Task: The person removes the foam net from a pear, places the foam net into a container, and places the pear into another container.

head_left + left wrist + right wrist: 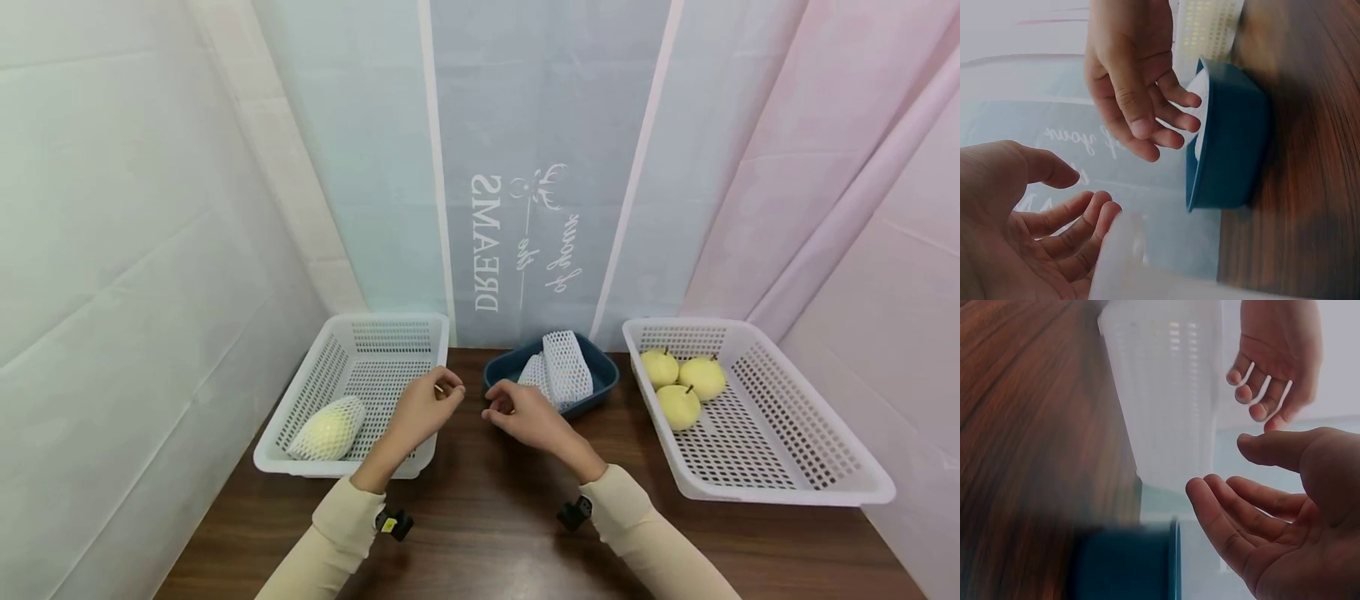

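Note:
My left hand [427, 404] hovers over the right rim of the left white basket [270, 454], fingers loosely bent and nothing held. Facing it, my right hand [528, 412] hangs by the front left of a dark blue tray [607, 379], also holding nothing. In both wrist views a gap shows between thumb and fingers of each hand. White foam net sleeves [567, 367] lie in the blue tray. One pear in a foam net [330, 429] lies at the near left of the left basket.
At the right, another white basket [780, 497] contains bare yellow pears [678, 407] with stems, grouped at its left side. Both baskets and the tray stand on a brown wooden table [480, 533]. A curtain with mirrored lettering [487, 242] hangs behind, and pale sheets flank the table.

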`<state>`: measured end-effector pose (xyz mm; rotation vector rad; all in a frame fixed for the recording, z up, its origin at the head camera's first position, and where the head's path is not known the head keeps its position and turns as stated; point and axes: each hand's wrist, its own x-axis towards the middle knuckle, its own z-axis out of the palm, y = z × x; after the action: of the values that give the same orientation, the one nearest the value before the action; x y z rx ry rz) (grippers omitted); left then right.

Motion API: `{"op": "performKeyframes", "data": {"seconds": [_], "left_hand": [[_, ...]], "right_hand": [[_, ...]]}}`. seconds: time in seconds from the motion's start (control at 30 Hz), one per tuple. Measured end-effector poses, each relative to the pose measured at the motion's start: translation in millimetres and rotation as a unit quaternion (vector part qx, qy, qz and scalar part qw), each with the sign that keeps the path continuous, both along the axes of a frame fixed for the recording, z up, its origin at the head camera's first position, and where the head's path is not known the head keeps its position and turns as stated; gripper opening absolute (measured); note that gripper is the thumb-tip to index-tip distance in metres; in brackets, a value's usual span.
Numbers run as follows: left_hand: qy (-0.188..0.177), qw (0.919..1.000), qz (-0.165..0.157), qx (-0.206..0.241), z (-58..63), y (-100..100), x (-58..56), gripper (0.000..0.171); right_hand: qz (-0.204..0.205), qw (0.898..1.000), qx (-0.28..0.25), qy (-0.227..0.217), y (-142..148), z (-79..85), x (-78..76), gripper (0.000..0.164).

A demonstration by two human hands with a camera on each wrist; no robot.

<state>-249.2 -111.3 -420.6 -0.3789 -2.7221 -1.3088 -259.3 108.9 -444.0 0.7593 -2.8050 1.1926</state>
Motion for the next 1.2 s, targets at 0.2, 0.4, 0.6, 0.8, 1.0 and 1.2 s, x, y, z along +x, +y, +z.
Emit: {"op": "performKeyframes", "data": {"seconds": [0.2,0.4,0.6,0.8,1.0,1.2], "left_hand": [[-0.002,0.9994,0.031,-0.019,0.2,-13,-1.1,0.012],[-0.002,0.9971,0.050,-0.057,-3.3,-26,-5.7,0.020],[-0.008,0.9948,0.058,-0.083,-9.4,-41,-7.2,0.023],[-0.023,0.9926,0.061,-0.102,-13.6,-58,-9.5,0.028],[-0.024,0.9898,0.051,-0.131,-16.2,-74,-12.6,0.042],[-0.024,0.9841,0.059,-0.166,-20.1,-90,-16.1,0.050]], "right_hand": [[0.000,1.000,-0.017,-0.009,-20,-2.8,-2.7,0.023],[-0.002,0.999,-0.034,-0.033,-35,-2.9,-3.0,0.028],[-0.009,0.998,-0.041,-0.047,-46,-1.0,-3.6,0.032],[-0.020,0.996,-0.048,-0.066,-52,-2.8,-4.4,0.035],[-0.021,0.992,-0.076,-0.102,-55,-3.5,-5.5,0.042],[-0.012,0.986,-0.105,-0.130,-57,-2.4,-6.6,0.046]]}}
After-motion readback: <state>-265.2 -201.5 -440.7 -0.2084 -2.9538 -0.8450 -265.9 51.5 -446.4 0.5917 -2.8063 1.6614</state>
